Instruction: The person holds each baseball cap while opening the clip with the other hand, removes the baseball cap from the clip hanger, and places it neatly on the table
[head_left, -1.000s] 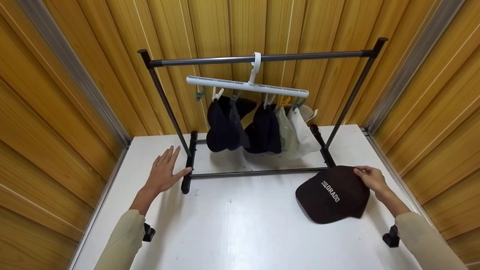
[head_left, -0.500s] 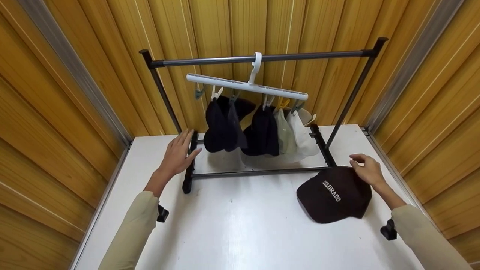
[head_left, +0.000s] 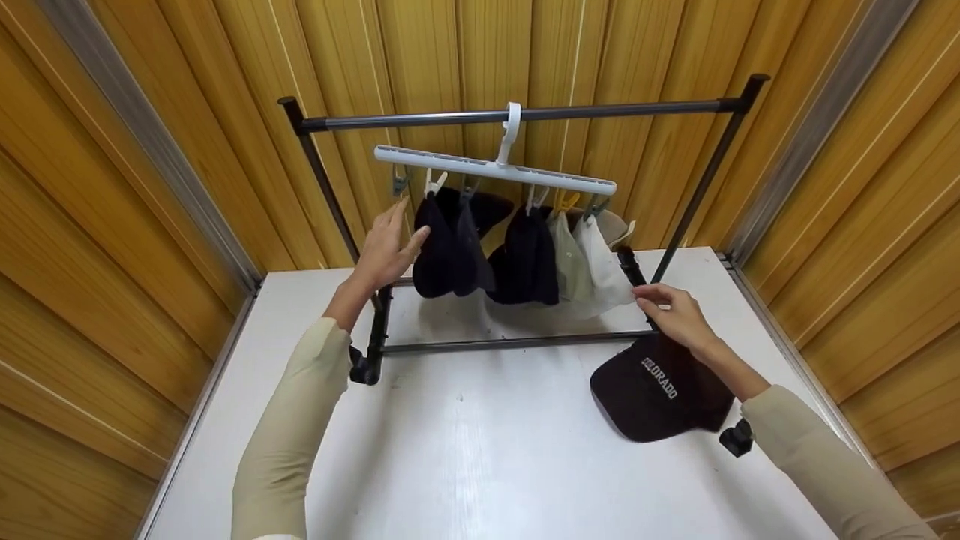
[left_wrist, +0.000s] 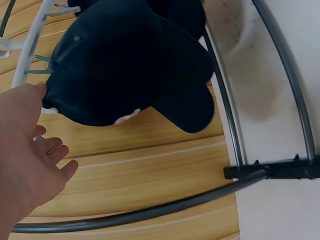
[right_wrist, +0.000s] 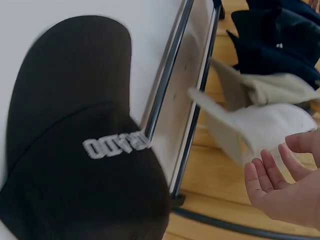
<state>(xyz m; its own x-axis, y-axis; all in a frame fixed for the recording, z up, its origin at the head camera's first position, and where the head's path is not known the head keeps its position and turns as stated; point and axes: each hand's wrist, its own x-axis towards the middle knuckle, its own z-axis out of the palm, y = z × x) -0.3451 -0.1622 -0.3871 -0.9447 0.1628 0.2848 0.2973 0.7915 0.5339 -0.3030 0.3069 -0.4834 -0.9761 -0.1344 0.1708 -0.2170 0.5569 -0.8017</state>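
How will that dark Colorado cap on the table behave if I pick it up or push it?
The cap looks like cloth, so it's probably light. Its smooth, unwrinkled brim seems fairly stiff. Lying low on the table, it would likely slide, not roll.

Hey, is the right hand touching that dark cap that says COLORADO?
Apart. The right wrist view shows it plainly: wood-patterned wall is visible in the gap between the right hand and the COLORADO cap.
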